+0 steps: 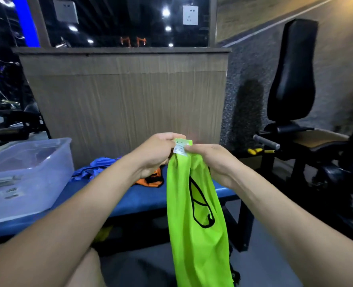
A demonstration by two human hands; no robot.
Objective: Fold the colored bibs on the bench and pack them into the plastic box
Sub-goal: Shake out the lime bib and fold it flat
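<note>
Both hands (157, 152) (214, 162) pinch green bib (194, 214) (hanging).

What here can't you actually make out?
- White label on the green bib, head view: print too small and blurred.
- Orange bib: mostly hidden behind the left hand and green bib.
- Plastic box: contents hazy through its cloudy wall; left side cut off.

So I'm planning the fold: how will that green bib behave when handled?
Probably floppy: the green bib hangs limp from the left hand and right hand pinching its top. Likely light, since fingertips alone hold it. Its sheen suggests it may be slippery.
</note>
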